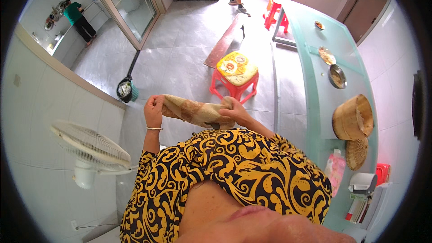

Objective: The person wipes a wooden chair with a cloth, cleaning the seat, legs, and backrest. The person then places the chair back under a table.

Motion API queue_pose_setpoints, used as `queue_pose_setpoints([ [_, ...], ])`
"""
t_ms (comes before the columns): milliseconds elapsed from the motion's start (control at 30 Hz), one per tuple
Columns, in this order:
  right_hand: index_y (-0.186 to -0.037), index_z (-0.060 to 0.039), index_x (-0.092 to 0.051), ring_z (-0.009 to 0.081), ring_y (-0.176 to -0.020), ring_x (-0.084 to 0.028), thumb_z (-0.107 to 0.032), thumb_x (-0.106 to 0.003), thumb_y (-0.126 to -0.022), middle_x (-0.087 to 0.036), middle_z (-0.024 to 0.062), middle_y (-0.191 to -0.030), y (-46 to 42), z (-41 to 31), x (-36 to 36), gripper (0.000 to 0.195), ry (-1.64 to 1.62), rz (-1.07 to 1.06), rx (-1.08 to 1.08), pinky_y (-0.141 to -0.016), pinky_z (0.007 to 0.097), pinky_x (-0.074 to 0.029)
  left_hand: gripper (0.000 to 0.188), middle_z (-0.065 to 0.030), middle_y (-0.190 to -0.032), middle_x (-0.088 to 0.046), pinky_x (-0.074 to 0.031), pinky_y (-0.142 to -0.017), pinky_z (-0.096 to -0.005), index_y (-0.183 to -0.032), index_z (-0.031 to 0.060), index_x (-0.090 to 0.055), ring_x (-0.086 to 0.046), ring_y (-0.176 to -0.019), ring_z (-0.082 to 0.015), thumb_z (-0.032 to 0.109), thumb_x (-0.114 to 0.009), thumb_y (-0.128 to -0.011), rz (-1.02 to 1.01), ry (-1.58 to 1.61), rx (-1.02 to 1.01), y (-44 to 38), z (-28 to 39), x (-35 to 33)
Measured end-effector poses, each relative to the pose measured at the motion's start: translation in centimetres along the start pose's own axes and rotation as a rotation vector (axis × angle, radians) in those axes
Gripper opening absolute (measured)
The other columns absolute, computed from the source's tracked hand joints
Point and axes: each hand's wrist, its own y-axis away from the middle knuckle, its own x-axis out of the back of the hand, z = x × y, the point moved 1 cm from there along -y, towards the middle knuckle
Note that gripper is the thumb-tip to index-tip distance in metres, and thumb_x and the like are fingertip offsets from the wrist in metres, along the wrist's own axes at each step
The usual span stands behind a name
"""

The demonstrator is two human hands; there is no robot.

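Note:
A tan and brown patterned cloth (195,110) hangs between my two hands in front of my body. My left hand (154,109) pinches its left end. At the other end, my right hand (233,110) grips a bunched part of the fabric. Between the hands the cloth sags in folds, and a dark patch shows near its lower right. Just beyond it stands a red plastic stool (234,87) with a yellow floral seat cover (237,67).
A wooden bench (226,38) lies past the stool. On the right, a glass table (314,108) bears a wooden steamer bucket (351,118), a metal bowl (337,76) and plates. An electric fan (92,146) and a lined bin (128,89) are leftward. Two people are farther off.

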Motion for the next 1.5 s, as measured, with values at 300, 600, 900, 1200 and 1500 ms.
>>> queue_pose_setpoints([
  [300,-0.085,-0.0046,-0.06,0.0273,-0.073,-0.057,-0.039,-0.063,-0.063,-0.06,0.0147,-0.077,-19.6,2.1,-8.0,0.041,0.887,-0.617,-0.085,-0.065,0.0366,-0.045,0.016,0.0035,-0.072,-0.052,-0.038,-0.061,-0.0189,-0.078,0.0025,-0.057,-0.044,-0.067,-0.0043,0.018,-0.058,-0.083,0.247,-0.064,-0.002,-11.9,-6.0,4.9],
  [600,-0.101,0.0023,-0.055,0.0162,-0.08,-0.057,-0.025,-0.057,-0.076,-0.06,0.0092,-0.089,-30.5,3.4,-2.3,0.037,-0.319,-0.296,-0.314,-0.072,0.027,-0.046,0.014,-0.0003,-0.076,-0.059,-0.044,-0.062,-0.0209,-0.086,0.0046,-0.058,-0.054,-0.07,-0.0084,0.019,-0.058,-0.083,0.011,0.188,0.258,-25.8,-17.5,5.4],
  [900,-0.099,0.0015,-0.052,0.0243,-0.085,-0.058,-0.024,-0.054,-0.076,-0.059,0.0127,-0.094,-29.6,8.9,1.1,0.034,-1.028,0.296,-0.309,-0.08,0.035,-0.046,0.015,-0.0034,-0.077,-0.062,-0.049,-0.061,-0.0265,-0.09,0.0084,-0.057,-0.06,-0.07,-0.0143,0.022,-0.056,-0.083,-0.248,0.397,0.589,-34.8,-24.5,0.6],
  [1200,-0.097,-0.0002,-0.052,0.0253,-0.083,-0.058,-0.022,-0.054,-0.075,-0.059,0.0129,-0.09,-34.8,14.3,3.8,0.031,-1.113,0.304,-0.271,-0.079,0.0368,-0.047,0.023,-0.0058,-0.08,-0.061,-0.048,-0.06,-0.0263,-0.094,0.0057,-0.055,-0.059,-0.072,-0.0148,0.024,-0.057,-0.081,-0.47,0.03,0.799,-37.5,-33.7,-0.7],
  [1500,-0.11,0.0018,-0.047,0.0282,-0.085,-0.058,-0.023,-0.051,-0.077,-0.058,0.016,-0.098,-37.2,15.0,4.6,0.041,-1.234,0.351,-0.354,-0.079,0.0395,-0.048,0.022,-0.0024,-0.075,-0.059,-0.043,-0.052,-0.022,-0.091,0.0058,-0.055,-0.055,-0.063,-0.0099,0.024,-0.058,-0.079,-0.646,-0.444,0.49,-45.2,-36.0,-2.0],
])
